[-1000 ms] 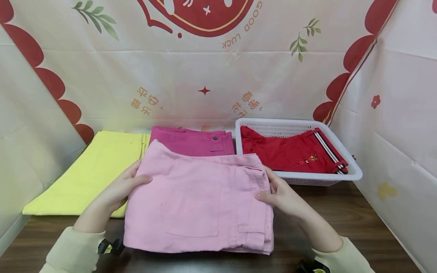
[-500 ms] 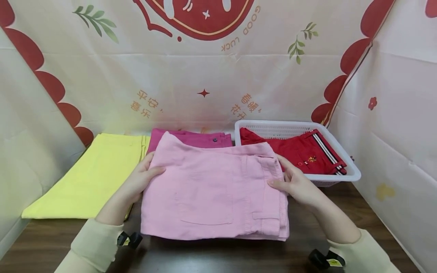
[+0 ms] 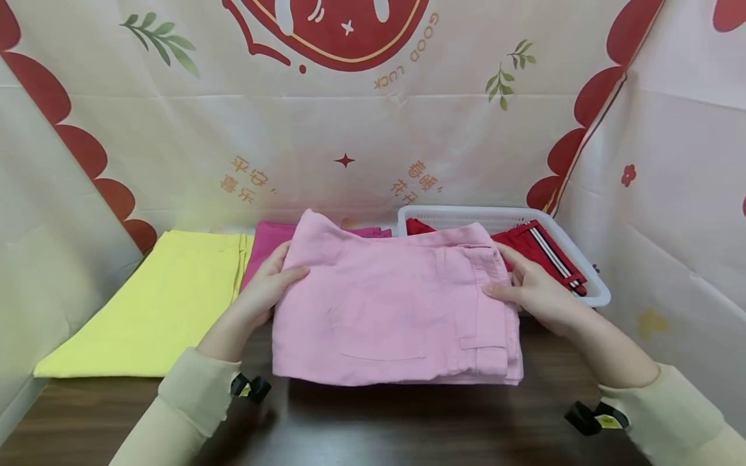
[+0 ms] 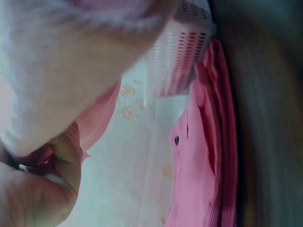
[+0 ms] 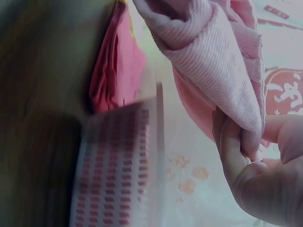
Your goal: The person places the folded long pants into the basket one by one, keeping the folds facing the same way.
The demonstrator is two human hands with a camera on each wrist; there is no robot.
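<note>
Folded light pink trousers (image 3: 384, 304) are held up in front of me, waistband to the right, with a shadow on the table below. My left hand (image 3: 265, 285) pinches their left edge, thumb on the front and fingers hidden behind. On the right side, my right hand (image 3: 536, 291) grips the waistband edge in the same way. In the right wrist view, the fingers of the right hand (image 5: 255, 165) curl round the pink cloth (image 5: 213, 66). The left wrist view shows the left hand (image 4: 38, 184) bunched on its edge of the cloth.
Folded yellow trousers (image 3: 146, 310) lie at the left of the dark wooden table (image 3: 408, 427). Folded magenta trousers (image 3: 268, 243) lie behind the pink pair, partly covered. A white perforated basket (image 3: 597, 294) with red striped trousers (image 3: 539, 249) stands back right. A printed cloth backdrop (image 3: 291, 129) closes the rear.
Both hands have carried the pink trousers to the right and away from me, up in the head view. They now overlap part of the basket and hide more of the magenta pair.
</note>
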